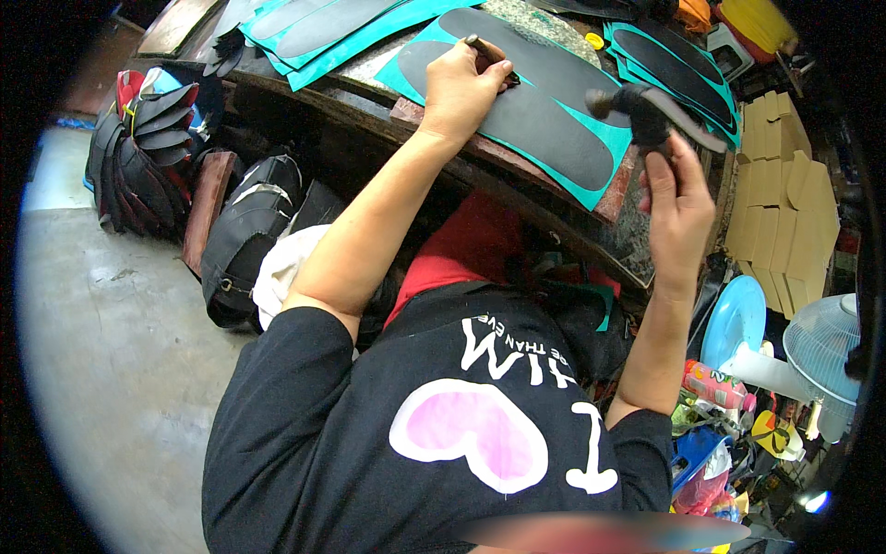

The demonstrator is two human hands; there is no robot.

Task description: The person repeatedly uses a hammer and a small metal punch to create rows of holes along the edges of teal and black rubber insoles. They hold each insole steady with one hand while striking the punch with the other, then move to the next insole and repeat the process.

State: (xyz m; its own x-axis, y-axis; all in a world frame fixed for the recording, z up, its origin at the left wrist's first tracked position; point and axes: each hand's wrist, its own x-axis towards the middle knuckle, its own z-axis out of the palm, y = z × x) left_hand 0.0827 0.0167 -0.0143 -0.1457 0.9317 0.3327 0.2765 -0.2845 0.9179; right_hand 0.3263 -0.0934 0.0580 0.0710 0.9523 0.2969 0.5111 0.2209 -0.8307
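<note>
My left hand [466,88] is closed around a short dark rod-like punch [475,44], held over a teal sheet with grey sole-shaped areas [544,120]. Its lower end is partly hidden by my fingers, so I cannot tell whether it touches the sheet. To the right, my right hand [678,198] grips a hammer [651,115] raised above the sheet's right end. The hammer's head is blurred, and its handle is largely hidden. Beneath the teal sheet lies a reddish-brown board [609,205] on the workbench.
More teal sheets with grey shapes [332,32] lie at the far left, others [669,65] at the far right. Cardboard pieces [771,203] and a fan [826,351] stand on the right. Black layered pieces [148,157] and a black bag [249,249] are on the left.
</note>
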